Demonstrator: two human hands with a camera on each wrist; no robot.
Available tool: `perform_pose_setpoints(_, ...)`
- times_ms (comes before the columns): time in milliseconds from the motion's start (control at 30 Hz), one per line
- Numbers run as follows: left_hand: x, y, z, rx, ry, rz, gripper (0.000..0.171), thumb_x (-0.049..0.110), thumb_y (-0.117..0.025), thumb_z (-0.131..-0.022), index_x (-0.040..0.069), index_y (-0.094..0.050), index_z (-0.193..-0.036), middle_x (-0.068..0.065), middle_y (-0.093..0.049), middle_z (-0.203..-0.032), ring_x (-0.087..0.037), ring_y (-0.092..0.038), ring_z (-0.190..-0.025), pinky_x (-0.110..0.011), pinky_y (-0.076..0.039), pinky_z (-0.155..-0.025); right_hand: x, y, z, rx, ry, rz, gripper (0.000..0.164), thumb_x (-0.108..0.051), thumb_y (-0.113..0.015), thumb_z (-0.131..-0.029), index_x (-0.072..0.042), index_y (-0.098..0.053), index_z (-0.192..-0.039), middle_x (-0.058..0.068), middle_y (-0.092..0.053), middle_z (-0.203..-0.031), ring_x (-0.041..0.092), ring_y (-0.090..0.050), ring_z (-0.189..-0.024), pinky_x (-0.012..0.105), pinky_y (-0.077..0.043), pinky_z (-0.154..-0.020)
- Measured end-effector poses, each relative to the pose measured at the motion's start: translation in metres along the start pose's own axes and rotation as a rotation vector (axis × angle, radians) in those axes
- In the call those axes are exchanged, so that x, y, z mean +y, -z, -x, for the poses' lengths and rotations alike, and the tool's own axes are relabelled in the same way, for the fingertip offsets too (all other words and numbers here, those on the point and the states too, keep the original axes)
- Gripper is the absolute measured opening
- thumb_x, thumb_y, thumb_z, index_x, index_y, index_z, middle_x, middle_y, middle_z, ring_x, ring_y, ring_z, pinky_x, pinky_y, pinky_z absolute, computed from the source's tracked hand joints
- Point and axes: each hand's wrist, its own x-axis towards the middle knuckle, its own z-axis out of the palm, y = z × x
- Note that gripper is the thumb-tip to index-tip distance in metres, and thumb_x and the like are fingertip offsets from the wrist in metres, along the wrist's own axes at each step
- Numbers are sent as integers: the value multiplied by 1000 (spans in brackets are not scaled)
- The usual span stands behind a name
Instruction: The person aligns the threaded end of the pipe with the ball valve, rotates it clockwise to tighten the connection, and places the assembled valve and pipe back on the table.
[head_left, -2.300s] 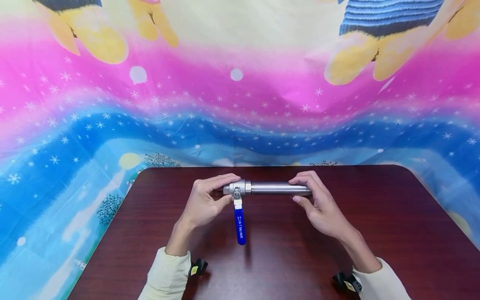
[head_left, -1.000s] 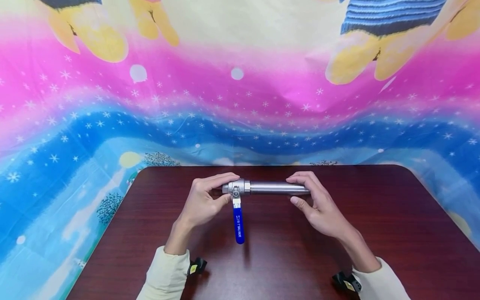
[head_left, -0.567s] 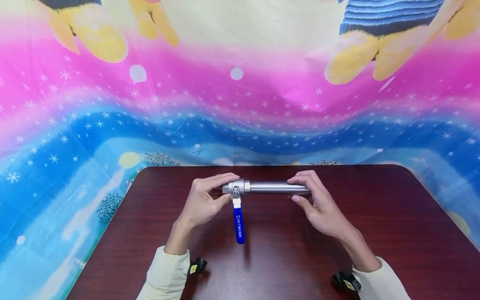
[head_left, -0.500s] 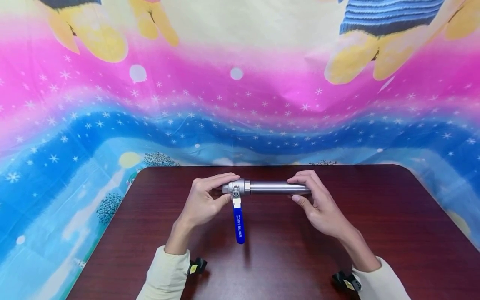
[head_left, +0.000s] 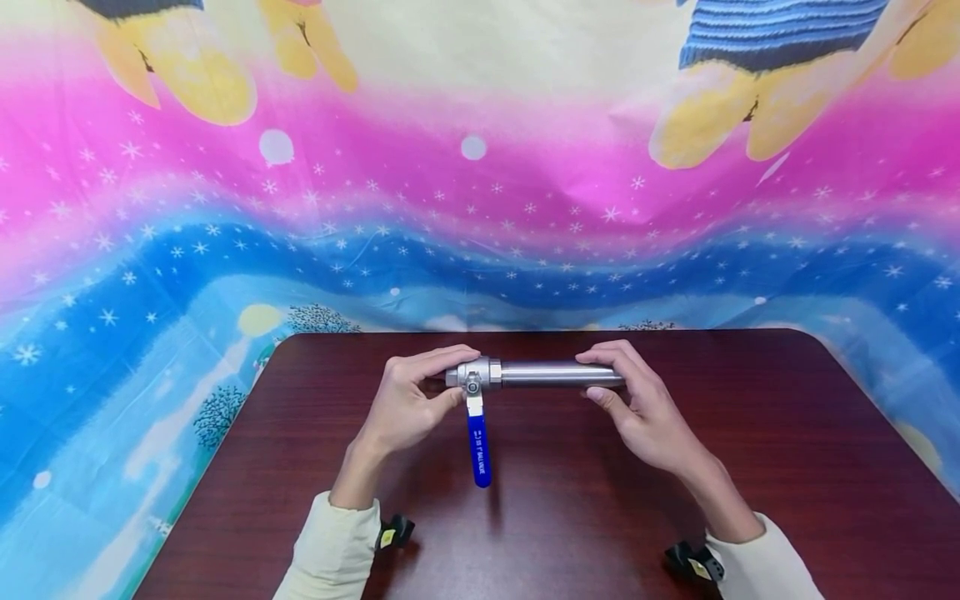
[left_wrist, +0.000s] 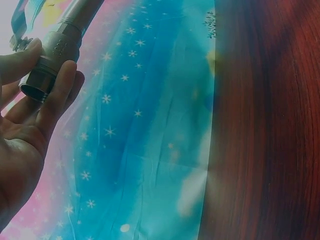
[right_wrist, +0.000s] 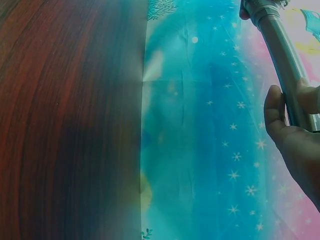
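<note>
A steel ball valve (head_left: 474, 375) with a blue lever handle (head_left: 478, 450) is held level above the table in the head view. The lever points toward the person. A straight steel pipe (head_left: 543, 374) joins the valve's right end. My left hand (head_left: 411, 404) grips the valve body between thumb and fingers; the left wrist view shows the valve's open hexagonal end (left_wrist: 37, 85) facing the palm. With thumb and fingers, my right hand (head_left: 645, 408) holds the pipe near its far right end. In the right wrist view, the pipe (right_wrist: 285, 65) runs up from those fingers to the valve.
Below lies a dark red-brown wooden table (head_left: 570, 517) with rounded far corners. A patterned cloth (head_left: 480, 250) in pink and blue with snowflakes hangs behind and beside it. Small black wrist devices (head_left: 395, 532) sit at both cream sleeves.
My right thumb and fingers shift slightly on the pipe, the thumb coming off it a little and pressing again. The valve, its lever and my left hand stay almost still.
</note>
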Motion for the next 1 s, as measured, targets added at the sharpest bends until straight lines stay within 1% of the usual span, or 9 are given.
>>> perform_pose_setpoints(133, 1, 0, -1, -1, -15, -11, 52, -18, -79, -78, 0, -77, -126, -17, -78, -126, -12, -73, -105, -23, -65, -76, 0, 1, 0, 1, 0, -1, 54, 20, -71, -87, -8, -68, -133, 8, -66, -128, 3, -59, -112, 9, -46, -94)
perform_pose_setpoints(233, 1, 0, -1, -1, -12, -13, 52, -18, -79, -77, 1, -78, -126, -17, -78, -127, -17, -75, -111, -25, -66, -79, 0, 2, 0, -3, -10, 3, 54, 19, -71, -89, -9, -68, -134, 7, -66, -129, 3, -59, -110, 9, -47, -92)
perform_pose_setpoints(367, 1, 0, -1, -3, -20, -20, 52, -18, -80, -77, -1, -77, -126, -17, -78, -128, -21, -75, -115, -35, -68, -80, 1, 3, 0, -11, -26, -10, 52, 17, -70, -91, -10, -67, -135, 7, -66, -129, 3, -63, -104, 11, -53, -88)
perform_pose_setpoints(433, 1, 0, -1, -4, -29, -24, 52, -18, -80, -77, -2, -77, -126, -17, -78, -127, -20, -75, -115, -37, -68, -80, 1, 3, 0, -18, -36, -25, 50, 17, -69, -92, -9, -67, -135, 7, -65, -129, 2, -67, -98, 13, -57, -85)
perform_pose_setpoints(600, 1, 1, -1, -2, -40, -35, 52, -18, -81, -76, -1, -77, -126, -16, -78, -126, -21, -75, -116, -25, -65, -87, 1, 3, 1, -38, -57, -47, 47, 15, -65, -96, -9, -65, -137, 8, -64, -129, 9, -73, -89, 17, -60, -81)
perform_pose_setpoints(733, 0, 1, 0, 1, -45, -45, 54, -18, -80, -75, 1, -78, -126, -15, -79, -125, -20, -75, -116, -20, -63, -89, 2, 2, 2, -53, -50, -47, 49, 16, -65, -96, -8, -64, -139, 11, -63, -131, 5, -70, -97, 16, -59, -86)
perform_pose_setpoints(833, 0, 1, 0, 2, -43, -40, 54, -18, -80, -75, 1, -78, -125, -16, -79, -125, -17, -75, -113, -21, -64, -83, 1, 2, 3, -63, -37, -31, 53, 16, -69, -93, -8, -63, -140, 11, -61, -135, 1, -62, -108, 12, -54, -88)
perform_pose_setpoints(933, -1, 2, 0, 0, -29, -26, 54, -20, -78, -76, 1, -78, -125, -16, -79, -125, -14, -74, -107, -23, -65, -77, 0, 1, 3, -67, -28, -10, 58, 16, -72, -91, -9, -62, -141, 9, -58, -138, 3, -54, -117, 10, -49, -89)
perform_pose_setpoints(1000, -1, 2, 0, 1, -15, -19, 54, -20, -78, -76, 1, -78, -125, -16, -79, -126, -12, -73, -103, -23, -65, -75, -1, 0, 2, -67, -20, -11, 59, 17, -72, -90, -9, -61, -141, 8, -56, -139, 4, -53, -119, 9, -48, -92)
